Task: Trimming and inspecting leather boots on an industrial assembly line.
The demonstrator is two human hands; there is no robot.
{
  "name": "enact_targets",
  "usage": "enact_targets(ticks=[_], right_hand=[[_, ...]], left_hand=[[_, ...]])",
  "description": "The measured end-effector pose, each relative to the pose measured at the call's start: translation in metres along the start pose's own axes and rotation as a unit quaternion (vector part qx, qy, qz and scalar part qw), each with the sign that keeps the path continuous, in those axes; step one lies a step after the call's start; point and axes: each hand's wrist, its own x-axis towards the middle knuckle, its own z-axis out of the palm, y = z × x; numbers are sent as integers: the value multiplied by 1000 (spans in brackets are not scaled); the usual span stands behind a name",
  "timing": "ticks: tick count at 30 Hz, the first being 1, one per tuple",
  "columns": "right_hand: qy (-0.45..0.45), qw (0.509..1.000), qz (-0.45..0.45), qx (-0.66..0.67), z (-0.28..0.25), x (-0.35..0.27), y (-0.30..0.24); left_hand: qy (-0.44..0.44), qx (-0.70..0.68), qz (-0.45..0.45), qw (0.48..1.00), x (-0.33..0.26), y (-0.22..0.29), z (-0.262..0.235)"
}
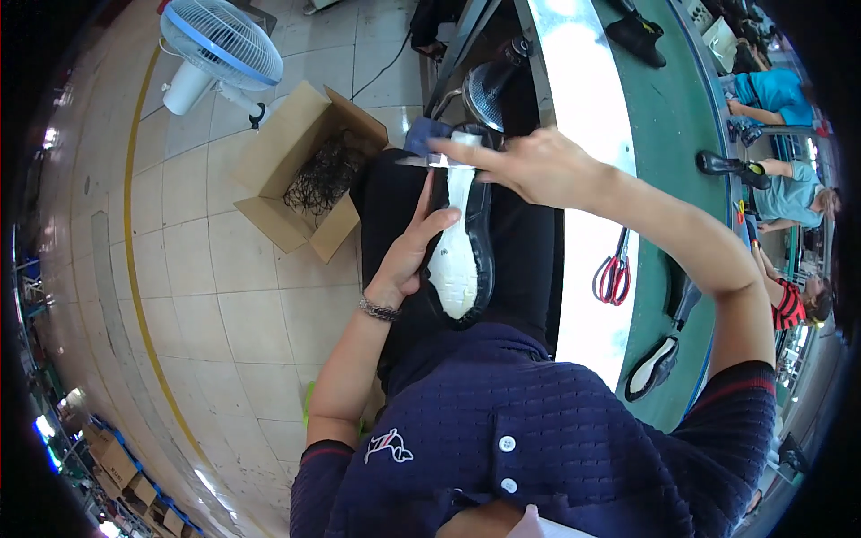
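Note:
A shoe [460, 242] lies bottom up over my lap, with a white middle and a black rim around its sole. My left hand [414, 247] grips it from the left side, thumb pressed on the white part. Over its far end reaches my right hand [529, 169], index finger stretched across the sole and the other fingers curled. A thin metal blade [414, 161] shows beneath that finger, against the sole; its handle is hidden. Beside the shoe's far end is a dark blue piece [425, 136], whose kind I cannot make out.
An open cardboard box [282, 143] with black stringy scraps stands on the floor at left, near a fan [220, 45]. On the white bench edge [583, 224] at right lie red-handled scissors [613, 276]. The green conveyor belt [650, 179] carries several shoes; people work beyond it.

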Motion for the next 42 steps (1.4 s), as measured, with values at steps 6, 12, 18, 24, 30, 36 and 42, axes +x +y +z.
enact_targets(ticks=[6,12,18,24,30,36,42], right_hand=[[51,997,-43,35,-10,-5,-24],[-71,996,46,-7,-11,-9,-30],[-146,982,119,20,18,-21,-34],[-50,994,45,81,-2,-20,-71],[-228,964,134,38,-19,-37,-69],[-194,959,63,-197,-2,-47,-117],[-153,979,59,-121,17,-62,-87]], left_hand=[[8,-10,-49,999,-7,8,-7],[-14,1,-20,1000,-3,5,-10],[-29,-29,-59,997,-5,2,-7],[-33,45,-24,998,-4,-18,-26],[-63,-223,10,973,-15,-59,-22],[10,-278,-11,960,-17,-82,-2],[-1,-307,20,952,-25,-74,2]])
